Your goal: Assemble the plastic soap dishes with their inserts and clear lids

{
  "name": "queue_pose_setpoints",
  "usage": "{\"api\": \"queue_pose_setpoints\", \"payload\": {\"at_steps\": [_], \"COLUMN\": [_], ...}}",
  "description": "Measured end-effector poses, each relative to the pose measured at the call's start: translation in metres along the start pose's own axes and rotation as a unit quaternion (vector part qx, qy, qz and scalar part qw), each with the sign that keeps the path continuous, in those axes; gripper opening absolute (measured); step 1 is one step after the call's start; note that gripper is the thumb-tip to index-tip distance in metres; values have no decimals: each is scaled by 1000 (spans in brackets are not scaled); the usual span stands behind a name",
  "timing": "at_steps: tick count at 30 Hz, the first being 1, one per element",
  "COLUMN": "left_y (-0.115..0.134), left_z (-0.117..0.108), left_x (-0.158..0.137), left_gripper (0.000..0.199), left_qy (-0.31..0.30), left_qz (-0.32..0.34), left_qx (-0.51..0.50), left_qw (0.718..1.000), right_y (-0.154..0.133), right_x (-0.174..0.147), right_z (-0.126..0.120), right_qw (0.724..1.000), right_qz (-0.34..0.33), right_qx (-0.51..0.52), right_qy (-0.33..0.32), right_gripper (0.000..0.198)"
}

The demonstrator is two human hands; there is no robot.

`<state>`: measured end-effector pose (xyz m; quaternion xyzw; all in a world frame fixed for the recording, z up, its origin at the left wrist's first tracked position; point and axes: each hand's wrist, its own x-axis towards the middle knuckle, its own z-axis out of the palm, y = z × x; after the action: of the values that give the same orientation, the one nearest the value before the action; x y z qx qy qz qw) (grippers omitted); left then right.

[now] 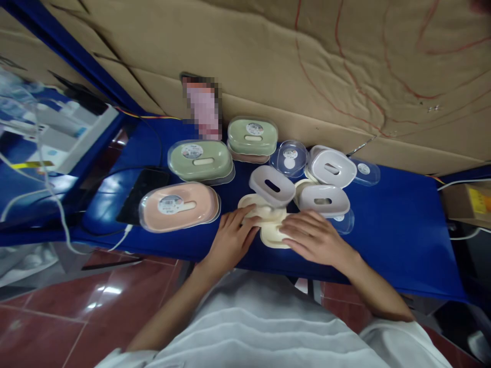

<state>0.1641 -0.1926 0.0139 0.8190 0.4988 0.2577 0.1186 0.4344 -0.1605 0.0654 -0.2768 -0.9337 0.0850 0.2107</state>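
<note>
In front of me are two cream oval trays, apparently soap dish bases, overlapping near the table's front edge. My left hand (235,234) has its fingers bent around the upper cream tray (248,202). My right hand (318,237) closes its fingers on the right side of the lower cream tray (273,238). Slight blur hides how the thumbs press. Just beyond the hands, a pale grey slotted oval insert (255,180) leans over the cream trays. Another grey slotted insert (339,201) sits right behind my right hand.
Stacked at left are a peach soap dish (203,197) and a green one (215,148); a second green dish (264,128) stands behind. A clear lid (282,161) and a grey dish (345,168) lie near the cardboard wall (268,61). A black phone (143,191) with a cable rests left.
</note>
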Motion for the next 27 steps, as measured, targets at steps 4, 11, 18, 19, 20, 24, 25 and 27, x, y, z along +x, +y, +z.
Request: {"api": "queue_pose_setpoints", "payload": {"at_steps": [4,11,18,19,20,24,25,27], "left_y": [6,12,10,11,11,13,13,13], "left_z": [8,8,4,3,3,2,2,3], "left_x": [-10,-23,-16,-9,0,35,41,48], "left_gripper": [22,24,37,49,62,106,110,110], "left_qy": [47,97,127,139,147,144,145,155], "left_qz": [20,42,-87,-108,-125,-164,-167,-176], "left_qx": [9,-80,-383,-435,-482,-587,-591,-580], "left_qw": [999,991,911,883,855,780,776,780], "right_y": [40,105,86,76,64,15,8,4], "right_x": [46,161,142,130,118,76,69,61], "right_z": [-5,31,18,9,0,-27,-30,-34], "right_qw": [994,979,971,968,966,974,975,973], "right_qz": [96,185,225,231,235,201,191,188], "right_qx": [-45,-91,-10,9,24,80,96,125], "right_qy": [23,13,83,98,107,65,52,47], "right_gripper": [48,88,57,58,58,60,58,52]}}
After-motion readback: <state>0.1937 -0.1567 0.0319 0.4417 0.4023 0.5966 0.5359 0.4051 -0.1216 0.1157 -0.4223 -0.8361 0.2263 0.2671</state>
